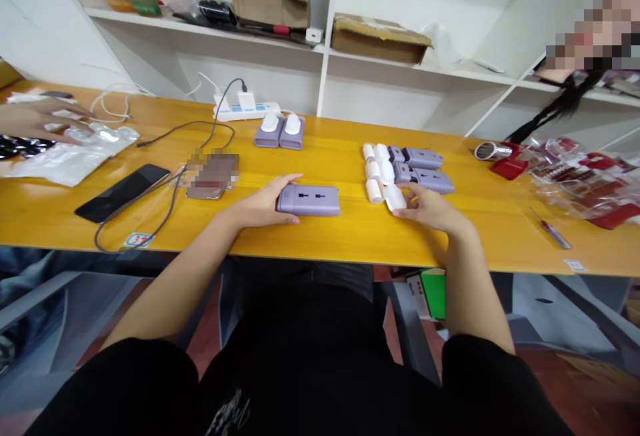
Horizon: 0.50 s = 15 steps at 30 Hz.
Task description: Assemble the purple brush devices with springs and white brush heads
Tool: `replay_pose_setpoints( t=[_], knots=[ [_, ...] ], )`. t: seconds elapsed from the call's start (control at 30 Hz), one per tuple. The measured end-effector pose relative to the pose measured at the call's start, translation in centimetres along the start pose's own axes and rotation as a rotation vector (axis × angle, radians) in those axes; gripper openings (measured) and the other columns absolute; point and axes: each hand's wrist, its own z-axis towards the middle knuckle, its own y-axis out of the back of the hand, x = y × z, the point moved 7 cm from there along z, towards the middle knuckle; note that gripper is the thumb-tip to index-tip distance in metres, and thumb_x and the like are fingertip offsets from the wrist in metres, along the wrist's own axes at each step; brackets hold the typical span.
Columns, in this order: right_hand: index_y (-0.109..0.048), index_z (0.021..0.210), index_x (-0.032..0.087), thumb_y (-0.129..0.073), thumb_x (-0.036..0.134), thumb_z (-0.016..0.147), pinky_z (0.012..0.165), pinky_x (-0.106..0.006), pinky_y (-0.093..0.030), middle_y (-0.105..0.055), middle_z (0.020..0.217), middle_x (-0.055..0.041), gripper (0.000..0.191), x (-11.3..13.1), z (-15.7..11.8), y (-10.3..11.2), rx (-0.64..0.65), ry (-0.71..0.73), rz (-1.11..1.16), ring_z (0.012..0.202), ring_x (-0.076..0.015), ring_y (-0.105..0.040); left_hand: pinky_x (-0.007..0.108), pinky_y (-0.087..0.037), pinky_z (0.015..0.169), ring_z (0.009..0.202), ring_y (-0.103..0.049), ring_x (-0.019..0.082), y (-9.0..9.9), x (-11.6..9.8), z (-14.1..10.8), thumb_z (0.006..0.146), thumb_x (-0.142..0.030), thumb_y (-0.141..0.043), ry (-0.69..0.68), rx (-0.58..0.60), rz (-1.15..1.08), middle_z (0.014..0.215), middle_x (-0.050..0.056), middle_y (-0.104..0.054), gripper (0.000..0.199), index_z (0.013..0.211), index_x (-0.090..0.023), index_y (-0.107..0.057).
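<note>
My left hand point(265, 206) grips the left end of a purple case point(311, 201) lying on the wooden table point(325, 239); two small dark marks show on its top. Over to the right, my right hand point(425, 208) has its fingers closed on the edge of a white rounded piece point(395, 199). That piece is the nearest in a column of white pieces, beside a column of small white cylinders point(373, 191). Just behind my right hand are two more purple cases point(434, 180) with small purple blocks. Two purple units with white tops point(293, 131) stand farther back.
A power strip point(247, 112) with cables sits at the back. To the left are a black phone point(123, 193), a second phone point(207, 186) and another person's hand point(43, 118) on plastic bags. Red items in clear plastic point(575, 169) and a screwdriver point(555, 234) lie right.
</note>
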Motion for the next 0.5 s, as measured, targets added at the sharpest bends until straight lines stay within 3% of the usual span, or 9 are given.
replay_pose_setpoints(
  t=[0.13,0.23,0.3,0.4,0.5],
  knots=[
    [-0.068,0.156,0.02,-0.092,0.054,0.082,0.09,-0.051,-0.065,-0.082,0.109,-0.0101,0.084,0.6,0.3,-0.4,-0.019,-0.032,0.001,0.09,-0.0315,-0.078,0.067,-0.038,0.137,0.163,-0.051,0.047,0.5,0.6,0.1,0.092,-0.078,-0.08,0.06,-0.048,0.046,0.172,0.024,-0.056,0.108,0.177,-0.022,-0.042],
    [-0.065,0.159,0.018,-0.093,0.055,0.083,0.09,-0.051,-0.063,-0.083,0.107,-0.0117,0.089,1.1,0.2,-0.2,-0.032,-0.056,-0.055,0.093,-0.0347,-0.079,0.07,-0.037,0.135,0.155,-0.055,0.049,1.0,0.7,0.3,0.095,-0.083,-0.068,0.107,-0.089,0.179,0.155,0.023,-0.066,0.087,0.152,-0.018,-0.066],
    [-0.065,0.159,0.017,-0.089,0.057,0.089,0.093,-0.052,-0.062,-0.084,0.109,-0.0139,0.084,2.2,0.0,0.9,-0.118,-0.044,-0.1,0.098,-0.0366,-0.079,0.069,-0.04,0.131,0.147,-0.058,0.049,1.2,0.5,0.3,0.091,-0.084,-0.071,0.118,-0.099,0.215,0.145,0.019,-0.07,0.077,0.136,-0.021,-0.072],
    [-0.069,0.154,0.018,-0.076,0.058,0.103,0.094,-0.051,-0.062,-0.083,0.116,-0.0166,0.066,6.1,-0.4,2.7,-0.292,0.079,-0.078,0.099,-0.0353,-0.078,0.06,-0.052,0.119,0.132,-0.065,0.041,1.1,-0.1,0.1,0.085,-0.077,-0.084,0.114,-0.106,0.113,0.136,0.013,-0.071,0.075,0.136,-0.025,-0.065],
    [-0.071,0.152,0.021,-0.072,0.062,0.107,0.099,-0.051,-0.063,-0.081,0.132,-0.0168,0.061,12.0,-0.2,2.1,-0.277,0.347,0.02,0.106,-0.0344,-0.078,0.045,-0.058,0.098,0.106,-0.068,0.03,0.9,-0.7,0.0,0.082,-0.066,-0.093,0.085,-0.121,-0.019,0.125,0.006,-0.069,0.08,0.141,-0.028,-0.054]
  ],
)
